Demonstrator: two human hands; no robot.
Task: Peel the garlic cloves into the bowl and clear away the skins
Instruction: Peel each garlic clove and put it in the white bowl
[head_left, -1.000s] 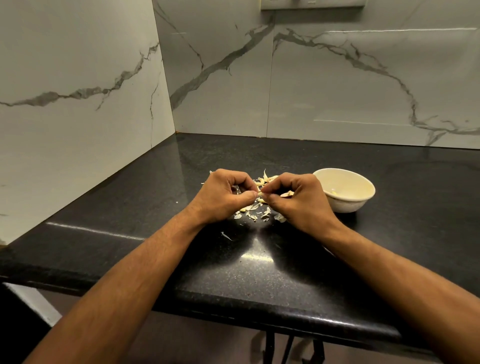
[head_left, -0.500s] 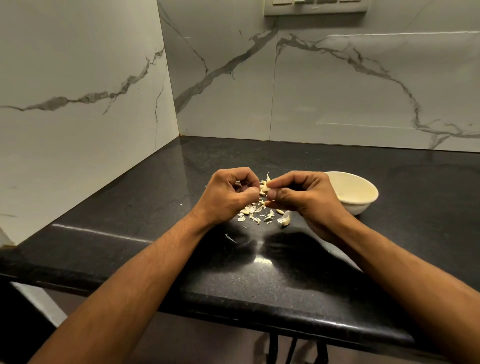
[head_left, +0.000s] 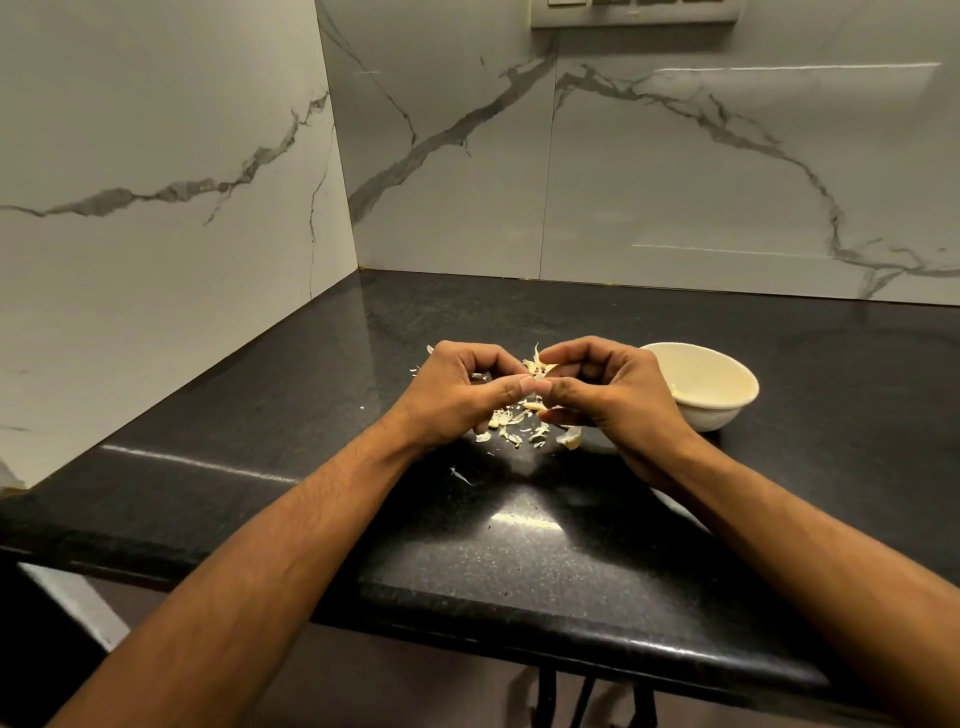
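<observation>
Both hands meet above a scatter of garlic skins (head_left: 511, 423) on the black counter. My left hand (head_left: 462, 392) and my right hand (head_left: 605, 392) pinch one garlic clove (head_left: 537, 368) between thumbs and curled fingers, with papery skin sticking up from it. A cream bowl (head_left: 727, 410) stands just right of my right hand, with a bit of pale garlic showing inside. One loose clove (head_left: 571, 439) lies on the counter under my right hand.
The black counter (head_left: 519, 561) fills a corner between marble walls at the left and back. Its front edge runs close below my forearms. A switch plate (head_left: 634, 13) sits high on the back wall. A stray skin flake (head_left: 460, 475) lies nearer me.
My hands stayed together on the clove and lifted slightly off the skins. My right hand's fingers shifted over the clove's top, and the skin now sticks up between the hands.
</observation>
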